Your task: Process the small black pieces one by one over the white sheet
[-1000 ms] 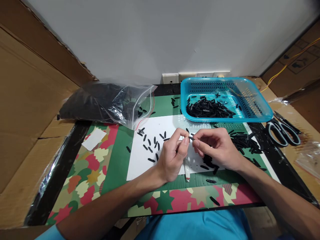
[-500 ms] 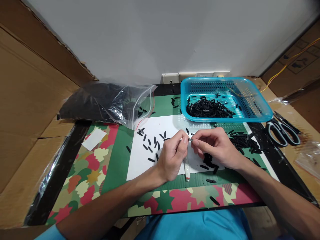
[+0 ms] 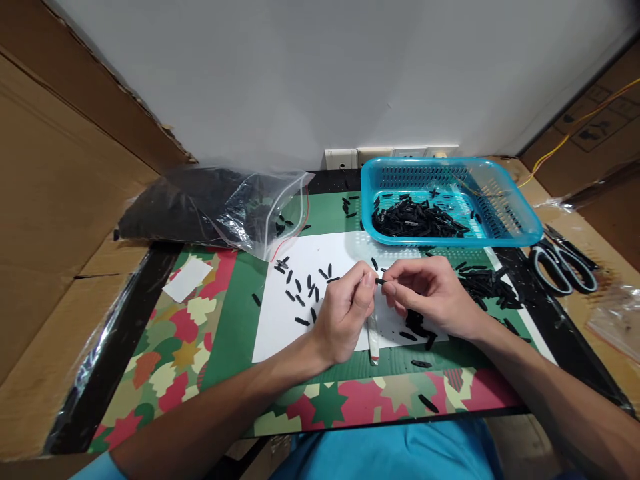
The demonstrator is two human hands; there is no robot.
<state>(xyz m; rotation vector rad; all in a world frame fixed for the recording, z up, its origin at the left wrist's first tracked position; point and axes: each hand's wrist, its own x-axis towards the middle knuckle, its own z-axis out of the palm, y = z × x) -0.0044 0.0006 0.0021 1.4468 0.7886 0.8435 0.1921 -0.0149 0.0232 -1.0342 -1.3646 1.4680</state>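
Above the white paper, my left hand and my right hand meet fingertip to fingertip. Between them is a small, narrow black piece. The right thumb and forefinger pinch one end of it. My left hand is curled closed, with its thumb and forefinger at the other end. A slim whitish stick with a reddish tip shows just below the left hand; its upper part is hidden, and whether the hand grips it I cannot tell. Similar loose black pieces lie scattered left of my hands, and others are partly under the right hand.
A blue plastic basket with many black pieces stands at the back right. Beside it lie scissors and a pile of black pieces. A clear zip bag full of dark material lies back left, near cardboard.
The black piece between my fingertips has turned slightly and shows more of its length. Both hands stay in nearly the same place.
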